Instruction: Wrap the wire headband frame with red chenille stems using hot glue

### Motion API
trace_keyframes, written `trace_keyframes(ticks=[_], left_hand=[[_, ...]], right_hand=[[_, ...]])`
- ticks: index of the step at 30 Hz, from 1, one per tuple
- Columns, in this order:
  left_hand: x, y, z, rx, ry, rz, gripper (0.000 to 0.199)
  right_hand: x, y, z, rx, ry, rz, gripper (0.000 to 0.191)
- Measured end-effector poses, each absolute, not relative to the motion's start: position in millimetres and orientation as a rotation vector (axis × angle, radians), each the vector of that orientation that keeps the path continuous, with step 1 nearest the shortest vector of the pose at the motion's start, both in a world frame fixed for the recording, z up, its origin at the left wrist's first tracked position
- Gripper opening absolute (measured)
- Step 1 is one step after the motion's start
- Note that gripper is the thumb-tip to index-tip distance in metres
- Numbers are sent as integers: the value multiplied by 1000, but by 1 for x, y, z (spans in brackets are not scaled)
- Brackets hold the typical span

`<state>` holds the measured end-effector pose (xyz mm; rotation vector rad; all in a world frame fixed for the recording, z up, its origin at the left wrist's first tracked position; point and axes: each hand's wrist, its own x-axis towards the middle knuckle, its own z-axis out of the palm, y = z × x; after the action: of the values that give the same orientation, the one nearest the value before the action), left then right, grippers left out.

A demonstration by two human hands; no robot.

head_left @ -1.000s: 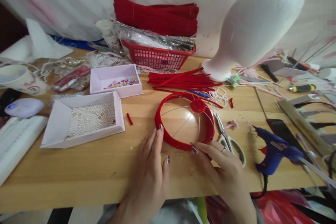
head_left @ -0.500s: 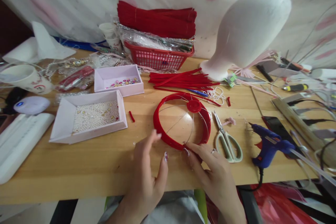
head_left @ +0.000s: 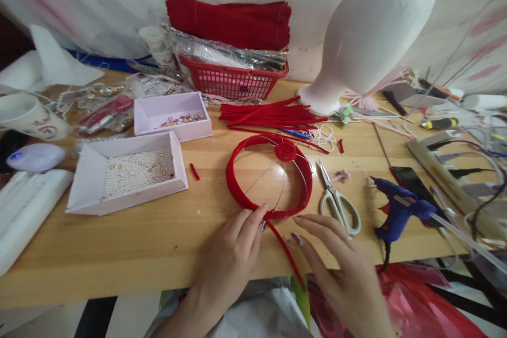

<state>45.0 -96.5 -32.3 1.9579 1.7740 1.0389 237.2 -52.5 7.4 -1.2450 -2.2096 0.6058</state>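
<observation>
A red fuzzy ring (head_left: 234, 182) with thin wires meeting at a small red disc (head_left: 285, 149) rests on the wooden table. My left hand (head_left: 241, 237) pinches the ring's near edge, where a red strip (head_left: 285, 251) comes off and hangs toward the table's front edge. Just right of that strip is my right hand (head_left: 336, 259), its fingers apart and holding nothing, near the ring's lower right side. Green-handled scissors (head_left: 339, 203) lie partly open beyond the right hand.
Left are a box of pearls (head_left: 138, 171) and a box of gems (head_left: 174, 119). Behind stand a red basket (head_left: 237, 83) and a white foam head (head_left: 368, 37), with red stems (head_left: 269, 116) before them. A blue glue gun (head_left: 400, 208) lies right.
My left hand has moved from open beside the ring to its near edge. My right hand has let go and shifted right. The loose red strip now shows between the hands.
</observation>
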Motion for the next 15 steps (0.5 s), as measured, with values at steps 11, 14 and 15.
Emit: trace_keyframes(ticks=[11, 14, 15], left_hand=[[44, -94, -36, 1905, 1766, 1059, 37], [43, -94, -38, 1898, 1750, 1061, 37], [43, -94, -38, 1897, 1748, 1067, 37]], right_hand=[[331, -13, 0, -2142, -1438, 4, 52], [335, 12, -8, -2122, -1427, -20, 59], [337, 20, -10, -2131, -1417, -16, 57]])
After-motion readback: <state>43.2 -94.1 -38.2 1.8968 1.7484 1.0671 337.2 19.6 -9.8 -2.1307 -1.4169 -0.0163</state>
